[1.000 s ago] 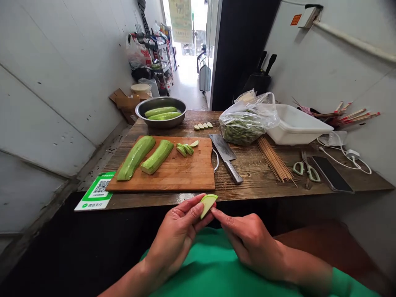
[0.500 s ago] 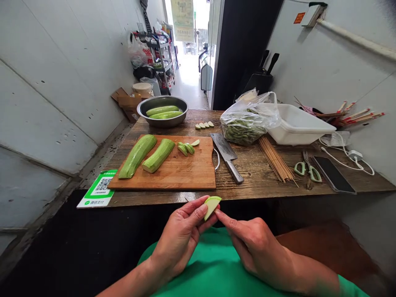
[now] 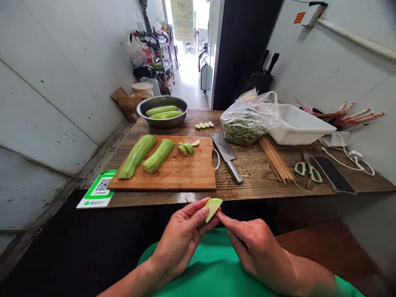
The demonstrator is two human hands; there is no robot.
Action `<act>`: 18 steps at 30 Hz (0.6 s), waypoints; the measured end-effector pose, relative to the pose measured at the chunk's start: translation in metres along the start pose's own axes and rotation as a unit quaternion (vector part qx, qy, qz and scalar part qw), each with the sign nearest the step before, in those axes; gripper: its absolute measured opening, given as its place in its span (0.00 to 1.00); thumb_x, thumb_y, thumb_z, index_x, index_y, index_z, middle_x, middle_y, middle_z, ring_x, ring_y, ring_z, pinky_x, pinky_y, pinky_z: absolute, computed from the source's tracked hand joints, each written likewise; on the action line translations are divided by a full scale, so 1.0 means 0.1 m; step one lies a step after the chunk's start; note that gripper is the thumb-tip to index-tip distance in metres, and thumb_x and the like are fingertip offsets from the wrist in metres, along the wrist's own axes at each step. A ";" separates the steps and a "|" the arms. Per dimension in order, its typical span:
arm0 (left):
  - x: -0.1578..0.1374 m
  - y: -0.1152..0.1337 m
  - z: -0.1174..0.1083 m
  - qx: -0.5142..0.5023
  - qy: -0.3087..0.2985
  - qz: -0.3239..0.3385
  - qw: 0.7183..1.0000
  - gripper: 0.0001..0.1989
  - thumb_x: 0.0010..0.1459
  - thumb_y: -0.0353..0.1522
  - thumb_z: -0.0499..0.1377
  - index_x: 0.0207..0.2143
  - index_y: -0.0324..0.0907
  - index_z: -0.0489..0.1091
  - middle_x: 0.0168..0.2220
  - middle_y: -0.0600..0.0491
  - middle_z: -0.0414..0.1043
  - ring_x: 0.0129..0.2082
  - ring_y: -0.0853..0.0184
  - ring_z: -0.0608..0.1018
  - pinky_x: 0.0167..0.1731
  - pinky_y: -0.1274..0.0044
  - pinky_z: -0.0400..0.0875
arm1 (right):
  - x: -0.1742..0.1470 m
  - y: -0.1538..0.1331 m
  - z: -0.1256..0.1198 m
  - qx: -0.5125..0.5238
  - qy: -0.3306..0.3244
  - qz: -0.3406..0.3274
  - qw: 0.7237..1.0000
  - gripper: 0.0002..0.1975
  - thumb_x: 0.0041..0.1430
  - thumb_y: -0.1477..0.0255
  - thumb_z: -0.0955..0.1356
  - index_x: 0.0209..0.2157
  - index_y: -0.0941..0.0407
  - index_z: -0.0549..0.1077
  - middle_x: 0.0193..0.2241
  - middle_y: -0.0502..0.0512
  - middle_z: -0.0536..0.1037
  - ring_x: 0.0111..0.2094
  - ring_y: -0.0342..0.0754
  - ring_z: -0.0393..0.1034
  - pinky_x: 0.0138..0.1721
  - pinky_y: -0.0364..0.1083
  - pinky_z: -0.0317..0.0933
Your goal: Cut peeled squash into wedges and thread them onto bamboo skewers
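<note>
Just off the table's front edge, my left hand (image 3: 182,233) pinches a half-round zucchini slice (image 3: 213,209) between thumb and fingers, its pale cut face toward me. My right hand (image 3: 255,243) is closed, its index fingertip at the slice's lower right edge. A short bit of a thin bamboo skewer (image 3: 217,213) shows at that fingertip; the rest is hidden by the hands. Beyond them, on the wooden cutting board (image 3: 185,175), lie two peeled zucchini pieces (image 3: 159,155) and a small group of cut slices (image 3: 185,148).
A cleaver (image 3: 227,156) lies right of the board, beside loose bamboo skewers (image 3: 276,161), scissors (image 3: 307,168) and a phone (image 3: 334,174). Farther back are a metal bowl (image 3: 140,111) with zucchini, a row of slices (image 3: 204,125), a bag of green beans (image 3: 247,123) and a white bin (image 3: 297,134).
Both hands and the zucchini slice have shifted very slightly down and to the right. The right index fingertip stays against the slice. Everything on the table is unmoved.
</note>
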State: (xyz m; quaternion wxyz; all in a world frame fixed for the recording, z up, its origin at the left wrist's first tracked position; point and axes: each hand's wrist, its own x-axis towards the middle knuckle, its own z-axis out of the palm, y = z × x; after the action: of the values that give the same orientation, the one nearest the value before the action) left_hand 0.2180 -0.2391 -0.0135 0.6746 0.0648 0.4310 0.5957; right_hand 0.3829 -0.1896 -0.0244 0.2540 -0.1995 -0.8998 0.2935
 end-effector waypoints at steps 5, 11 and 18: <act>0.00 0.01 -0.01 0.008 -0.002 0.001 1.000 0.13 0.48 0.27 0.62 0.39 0.36 0.72 0.38 0.46 0.74 0.40 0.63 0.74 0.46 0.71 0.67 | 0.01 -0.01 0.02 0.014 0.026 -0.002 1.000 0.17 0.59 0.80 0.59 0.50 0.60 0.64 0.33 0.59 0.78 0.27 0.46 0.73 0.27 0.42 0.66; 0.01 0.01 -0.03 0.015 -0.004 -0.004 1.000 0.13 0.47 0.27 0.63 0.38 0.36 0.72 0.38 0.46 0.74 0.41 0.63 0.74 0.45 0.70 0.67 | 0.05 -0.01 0.04 0.025 0.031 0.001 0.999 0.16 0.59 0.80 0.60 0.48 0.58 0.65 0.35 0.58 0.77 0.29 0.46 0.73 0.28 0.41 0.66; 0.01 0.00 -0.05 0.018 -0.014 -0.004 1.000 0.14 0.48 0.28 0.62 0.39 0.35 0.72 0.39 0.45 0.74 0.39 0.64 0.74 0.45 0.72 0.67 | 0.07 -0.02 0.03 0.038 0.015 0.025 0.999 0.11 0.59 0.80 0.59 0.43 0.58 0.67 0.29 0.54 0.76 0.27 0.44 0.72 0.27 0.40 0.62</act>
State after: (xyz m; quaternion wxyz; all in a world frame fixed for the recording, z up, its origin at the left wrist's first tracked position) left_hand 0.2147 -0.2399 -0.0169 0.6817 0.0833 0.4329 0.5839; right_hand 0.3751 -0.1887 -0.0234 0.2675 -0.2168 -0.8785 0.3311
